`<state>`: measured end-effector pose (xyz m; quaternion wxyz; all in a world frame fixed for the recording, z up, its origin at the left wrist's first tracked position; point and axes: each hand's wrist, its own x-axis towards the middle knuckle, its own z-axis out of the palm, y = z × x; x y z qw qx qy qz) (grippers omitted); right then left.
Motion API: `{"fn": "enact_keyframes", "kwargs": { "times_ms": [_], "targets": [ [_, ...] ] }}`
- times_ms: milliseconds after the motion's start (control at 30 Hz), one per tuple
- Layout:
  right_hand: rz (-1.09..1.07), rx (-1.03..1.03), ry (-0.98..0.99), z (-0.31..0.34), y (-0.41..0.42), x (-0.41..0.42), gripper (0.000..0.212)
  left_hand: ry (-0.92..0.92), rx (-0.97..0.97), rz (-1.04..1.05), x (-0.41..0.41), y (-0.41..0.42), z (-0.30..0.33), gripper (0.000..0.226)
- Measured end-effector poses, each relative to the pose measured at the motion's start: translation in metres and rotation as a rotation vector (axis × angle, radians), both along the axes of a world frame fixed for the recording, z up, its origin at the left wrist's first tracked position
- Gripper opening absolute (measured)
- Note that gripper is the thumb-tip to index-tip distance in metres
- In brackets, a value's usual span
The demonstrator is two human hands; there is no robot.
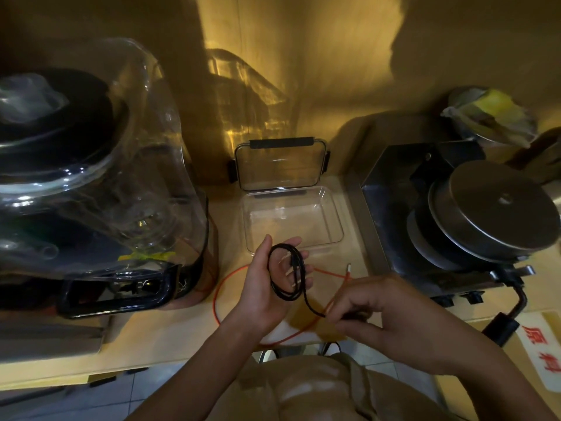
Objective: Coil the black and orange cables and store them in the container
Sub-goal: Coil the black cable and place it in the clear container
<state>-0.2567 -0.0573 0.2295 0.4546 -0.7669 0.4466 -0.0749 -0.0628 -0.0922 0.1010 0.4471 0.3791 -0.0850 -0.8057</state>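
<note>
Where cables lie, a wooden counter [170, 332]

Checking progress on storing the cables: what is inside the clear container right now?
The container looks empty; the counter shows through its clear base. Its lid stands open behind it. The black cable is in the left hand, the orange cable on the counter. Nothing hides the inside.

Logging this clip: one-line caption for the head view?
Left hand holds black cable loops, right hand pinches its tail; orange cable lies before open container.

Clear glossy plastic container [329, 220]
</note>
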Motion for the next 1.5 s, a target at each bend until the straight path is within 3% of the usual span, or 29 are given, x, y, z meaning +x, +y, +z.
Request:
{"fn": "enact_keyframes", "kwargs": {
  "times_ms": [200, 367, 700, 867, 1167, 1367, 1500],
  "targets": [
    [-0.096, 0.113, -0.233, 0.001, 0.001, 0.017, 0.012, 0.018, 0.025, -0.131, -0.005, 0.006, 0.006, 0.061],
    [-0.214, 0.100, -0.346, -0.010, -0.001, 0.034, 0.017, 0.194, 0.003, -0.299, -0.009, 0.019, 0.009, 0.061],
    [-0.398, -0.354, -0.080, -0.036, -0.009, 0.043, 0.013, 0.185, 0.023, -0.419, -0.010, 0.033, 0.011, 0.055],
    [-0.411, -0.454, 0.013, -0.042, -0.011, 0.041, 0.012, 0.190, 0.031, -0.441, -0.008, 0.037, 0.016, 0.067],
    [-0.406, -0.519, 0.116, -0.053, -0.010, 0.037, 0.025, 0.226, 0.010, -0.392, -0.006, 0.035, 0.016, 0.073],
    [-0.379, -0.414, 0.082, -0.065, -0.006, 0.043, 0.031, 0.249, -0.008, -0.355, -0.005, 0.034, 0.017, 0.056],
    [-0.371, -0.283, 0.068, -0.070, -0.004, 0.043, 0.041, 0.242, -0.009, -0.307, 0.000, 0.032, 0.017, 0.059]
  ]
}}
